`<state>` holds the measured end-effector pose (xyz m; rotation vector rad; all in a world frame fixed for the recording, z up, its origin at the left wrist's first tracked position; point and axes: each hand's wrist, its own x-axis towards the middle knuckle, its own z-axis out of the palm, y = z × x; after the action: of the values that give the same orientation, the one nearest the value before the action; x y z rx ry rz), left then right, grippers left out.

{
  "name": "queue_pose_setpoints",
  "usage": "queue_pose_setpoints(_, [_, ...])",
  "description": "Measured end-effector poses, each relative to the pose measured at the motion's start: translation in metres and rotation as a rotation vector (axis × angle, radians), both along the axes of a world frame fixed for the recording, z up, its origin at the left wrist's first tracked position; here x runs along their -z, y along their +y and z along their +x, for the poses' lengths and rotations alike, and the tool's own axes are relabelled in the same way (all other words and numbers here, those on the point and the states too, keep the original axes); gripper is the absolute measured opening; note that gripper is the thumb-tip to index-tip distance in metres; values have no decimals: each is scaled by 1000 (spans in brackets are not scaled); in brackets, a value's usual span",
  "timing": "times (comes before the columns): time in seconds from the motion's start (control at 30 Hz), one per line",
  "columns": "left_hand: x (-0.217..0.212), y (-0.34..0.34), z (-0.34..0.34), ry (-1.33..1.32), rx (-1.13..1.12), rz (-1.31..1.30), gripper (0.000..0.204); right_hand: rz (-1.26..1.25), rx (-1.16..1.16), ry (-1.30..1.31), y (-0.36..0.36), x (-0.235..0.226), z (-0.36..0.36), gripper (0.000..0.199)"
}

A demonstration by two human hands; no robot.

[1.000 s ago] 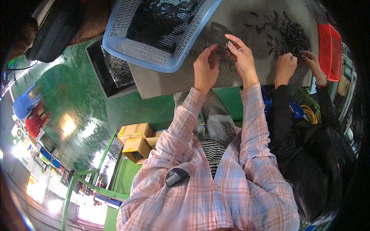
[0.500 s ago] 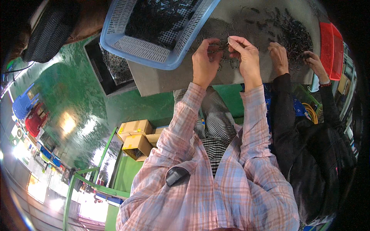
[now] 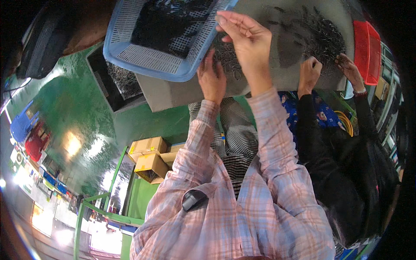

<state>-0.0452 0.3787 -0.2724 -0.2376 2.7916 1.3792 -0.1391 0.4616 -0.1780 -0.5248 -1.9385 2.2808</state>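
My right hand (image 3: 249, 41) is raised at the right rim of the blue plastic basket (image 3: 154, 74). Its thumb and forefinger are pinched together, and whatever lies between them is too small to make out. Lower down, at the basket's near right corner, my left hand (image 3: 212, 82) rests over the table with its fingers stretched and apart. Dark small parts (image 3: 156, 26) fill much of the basket floor. Between my hands, thin curved metal pieces (image 3: 232, 65) lie scattered on the grey tabletop (image 3: 169, 93).
A co-worker's hands (image 3: 310, 73) are at a dark heap of small parts (image 3: 325, 37) on my right. Beyond stands a red bin (image 3: 368, 52). A black crate of metal parts (image 3: 123, 82) sits left of the table; cardboard boxes (image 3: 149, 162) are lower left.
My right hand has risen and moved left toward the basket. My left hand has shifted left and lower, its fingers loosening from their curl. The co-worker's hands have moved slightly.
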Motion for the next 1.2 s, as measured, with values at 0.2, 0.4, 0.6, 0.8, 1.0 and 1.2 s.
queue_pose_setpoints(0.2, [25, -9, 18, -24, 157, -183, 60, 1002, 61, 10, 53, 74, -26, 25])
queue_pose_setpoints(0.4, [35, 4, 6, 2, 228, -198, 67, 1393, -463, 93, 57, 141, 8, 53])
queue_pose_setpoints(0.6, [42, -5, -14, 66, 337, -334, 68, 1291, -450, 9, 97, 118, 65, 57])
queue_pose_setpoints(0.8, [47, 10, -41, 120, 387, -348, 66, 1285, -196, -35, 98, 134, 60, 43])
queue_pose_setpoints(1.0, [54, 7, -50, 98, 458, -352, 57, 1255, -122, 60, 91, 115, 7, 39])
queue_pose_setpoints(1.2, [54, 13, -50, 147, 445, -269, 55, 1417, -244, 36, 92, 133, -21, 48])
